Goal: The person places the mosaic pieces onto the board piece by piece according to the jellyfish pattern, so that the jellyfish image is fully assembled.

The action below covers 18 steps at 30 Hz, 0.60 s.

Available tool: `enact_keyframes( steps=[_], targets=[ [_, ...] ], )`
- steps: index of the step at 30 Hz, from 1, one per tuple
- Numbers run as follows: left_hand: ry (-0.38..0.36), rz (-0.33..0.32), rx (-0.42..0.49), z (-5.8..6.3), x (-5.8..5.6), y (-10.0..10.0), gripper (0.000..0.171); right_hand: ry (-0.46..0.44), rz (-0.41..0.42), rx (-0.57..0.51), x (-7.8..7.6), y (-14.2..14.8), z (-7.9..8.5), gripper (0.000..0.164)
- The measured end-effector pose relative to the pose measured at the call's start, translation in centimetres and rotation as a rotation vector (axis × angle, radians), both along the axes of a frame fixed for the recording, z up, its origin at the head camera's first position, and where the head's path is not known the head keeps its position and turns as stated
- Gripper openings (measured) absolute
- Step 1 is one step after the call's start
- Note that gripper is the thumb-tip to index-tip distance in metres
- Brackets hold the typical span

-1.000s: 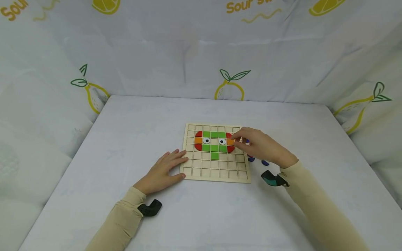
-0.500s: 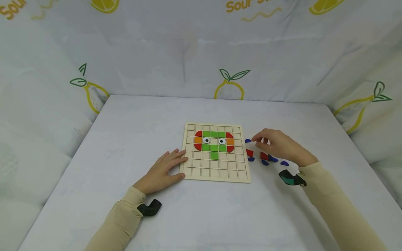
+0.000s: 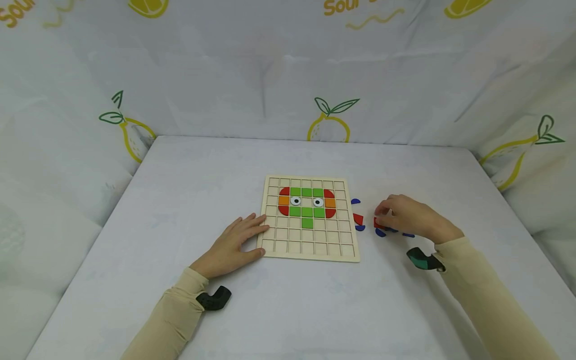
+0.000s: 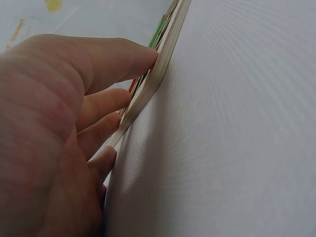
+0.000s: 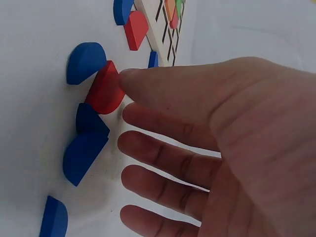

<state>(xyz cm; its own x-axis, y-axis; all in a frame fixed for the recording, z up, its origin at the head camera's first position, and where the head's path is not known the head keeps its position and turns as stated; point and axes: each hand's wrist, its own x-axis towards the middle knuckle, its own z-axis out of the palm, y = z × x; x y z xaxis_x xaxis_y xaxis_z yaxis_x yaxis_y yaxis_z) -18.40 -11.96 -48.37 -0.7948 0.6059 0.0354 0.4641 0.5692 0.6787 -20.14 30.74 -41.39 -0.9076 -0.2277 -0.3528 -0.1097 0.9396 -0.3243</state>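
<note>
A wooden grid board [image 3: 288,242] lies in the middle of the table, with green, red and orange tiles and two white eye discs set in its squares. My left hand [image 3: 234,247] rests at the board's left edge, fingers spread, the fingertips on its rim. To the right of the board, my right hand [image 3: 411,216] is low over the loose pieces. In the right wrist view its thumb tip is right at a red rounded piece [image 5: 106,91] lying on the table, and the other fingers extend loosely beside it.
Several blue half-round pieces [image 5: 85,158] lie around the red one, some partly under the right hand in the head view. Another red piece [image 3: 358,219] is beside the board's right edge. A white cloth backdrop [image 3: 225,75] with lemon prints rises behind the table.
My right hand has moved right from over the board, past the blue half-round pieces, and down to the red piece. The left hand has stayed on the board's edge.
</note>
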Motion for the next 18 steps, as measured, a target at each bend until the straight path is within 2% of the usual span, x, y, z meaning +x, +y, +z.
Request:
enact_keyframes(
  steps=[6, 18],
  targets=[
    [0.005, -0.006, 0.005, 0.02, -0.02, -0.05, 0.058, -0.008, -0.012, 0.033, 0.08, -0.17, -0.18, 0.032],
    [-0.002, -0.007, 0.004, 0.05, -0.02, -0.09, 0.058, -0.005, 0.014, 0.012, -0.22, -0.54, -0.3, 0.017]
  ],
)
